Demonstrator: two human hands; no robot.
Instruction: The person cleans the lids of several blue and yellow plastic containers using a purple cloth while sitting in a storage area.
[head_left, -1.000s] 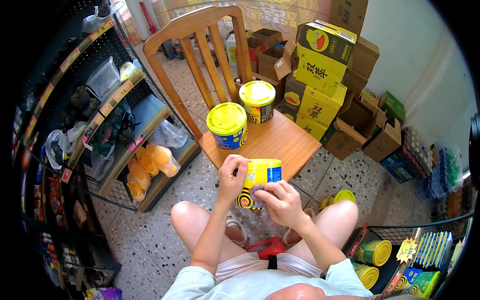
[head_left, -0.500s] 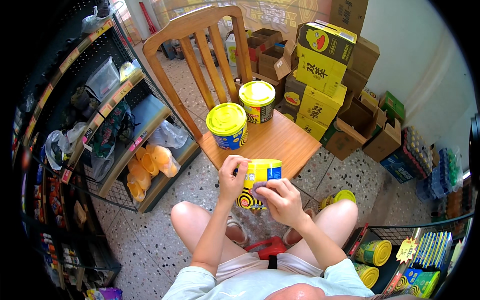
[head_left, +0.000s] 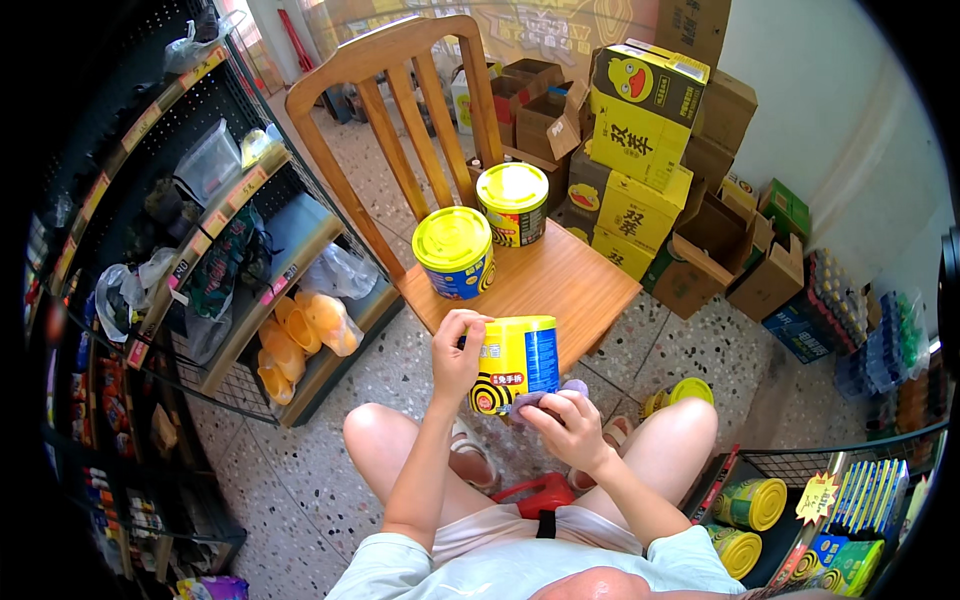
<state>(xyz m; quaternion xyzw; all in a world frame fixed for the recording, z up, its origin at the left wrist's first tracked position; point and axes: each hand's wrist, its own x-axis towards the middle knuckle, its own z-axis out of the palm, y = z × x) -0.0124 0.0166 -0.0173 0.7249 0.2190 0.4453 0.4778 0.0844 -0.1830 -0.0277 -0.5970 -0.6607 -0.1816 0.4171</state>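
A yellow and blue plastic tub (head_left: 515,362) with a black spiral print is held up in front of the wooden chair. My left hand (head_left: 458,352) grips its left side, thumb near the top edge. In my right hand (head_left: 568,425) is a purple cloth (head_left: 530,402), bunched between the fingers at the tub's lower right corner. On the chair seat (head_left: 570,290) stand two similar lidded tubs: a yellow and blue one (head_left: 453,252) and, behind it, a yellow and black one (head_left: 513,205).
Shelves (head_left: 310,235) with orange slippers (head_left: 325,322) rise at the left. Stacked yellow cartons (head_left: 635,150) and open cardboard boxes (head_left: 705,245) stand behind right. A lidded tub (head_left: 690,393) sits on the floor by my right knee; a low rack (head_left: 790,462) holds more tubs.
My right hand has moved slightly down with the cloth, from the tub's front to its lower right edge. More of the tub's printed face and blue panel shows now.
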